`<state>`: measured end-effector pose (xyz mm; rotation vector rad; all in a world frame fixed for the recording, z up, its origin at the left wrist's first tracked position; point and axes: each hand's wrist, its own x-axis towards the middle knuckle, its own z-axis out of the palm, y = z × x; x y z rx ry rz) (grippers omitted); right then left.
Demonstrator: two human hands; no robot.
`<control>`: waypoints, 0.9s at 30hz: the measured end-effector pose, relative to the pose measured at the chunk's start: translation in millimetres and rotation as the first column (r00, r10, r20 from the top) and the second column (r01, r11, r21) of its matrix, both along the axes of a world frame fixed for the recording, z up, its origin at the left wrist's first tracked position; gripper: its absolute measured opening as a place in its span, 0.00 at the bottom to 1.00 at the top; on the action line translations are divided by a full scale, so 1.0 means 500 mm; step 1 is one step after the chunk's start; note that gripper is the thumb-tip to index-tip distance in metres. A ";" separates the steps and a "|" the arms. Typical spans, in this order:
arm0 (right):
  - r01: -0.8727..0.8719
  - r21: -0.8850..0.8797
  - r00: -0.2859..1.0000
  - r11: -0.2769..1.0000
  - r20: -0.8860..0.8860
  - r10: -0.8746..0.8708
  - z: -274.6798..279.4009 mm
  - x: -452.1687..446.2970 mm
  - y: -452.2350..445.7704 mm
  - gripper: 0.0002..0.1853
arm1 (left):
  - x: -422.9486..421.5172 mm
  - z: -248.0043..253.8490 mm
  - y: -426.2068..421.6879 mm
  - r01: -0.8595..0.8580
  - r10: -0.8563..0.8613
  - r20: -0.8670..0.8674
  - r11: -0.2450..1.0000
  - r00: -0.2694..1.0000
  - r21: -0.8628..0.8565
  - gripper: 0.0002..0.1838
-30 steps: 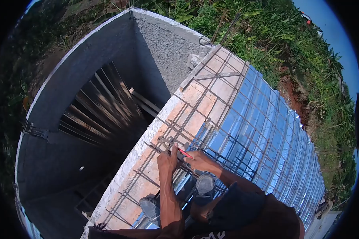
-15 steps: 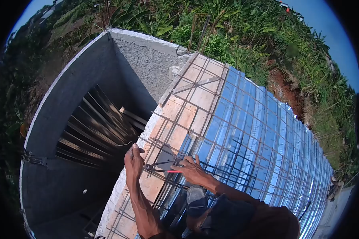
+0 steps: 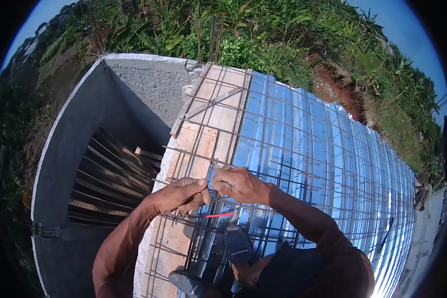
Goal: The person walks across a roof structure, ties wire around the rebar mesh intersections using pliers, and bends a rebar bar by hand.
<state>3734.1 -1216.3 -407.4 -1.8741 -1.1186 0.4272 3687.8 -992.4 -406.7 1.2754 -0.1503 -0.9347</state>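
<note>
Both hands have drawn together: left hand (image 3: pixel 181 195) and right hand (image 3: pixel 243 185) nearly meet, fingers curled closed, anything gripped too fine to tell. Red-handled pincers (image 3: pixel 219 215), now out of the right hand, lie on the rebar grid (image 3: pixel 307 166) just below the fingers, seemingly leaving both for finger work; beyond the fingertips, boards (image 3: pixel 206 141), then ribbed metal sheets (image 3: pixel 279 119).

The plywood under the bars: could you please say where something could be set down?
Between the bars, the upper plywood looks free below the diagonal lath, as does the lower plywood bordered by white wall top and left shoe. It is crowded around the left hand and right hand, beside the red-handled tool.
</note>
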 end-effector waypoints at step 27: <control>0.050 0.172 0.956 0.984 -0.294 0.003 -0.267 -0.269 -0.118 0.19 | -0.195 -0.175 0.031 0.154 -0.263 0.179 0.872 0.948 0.464 0.12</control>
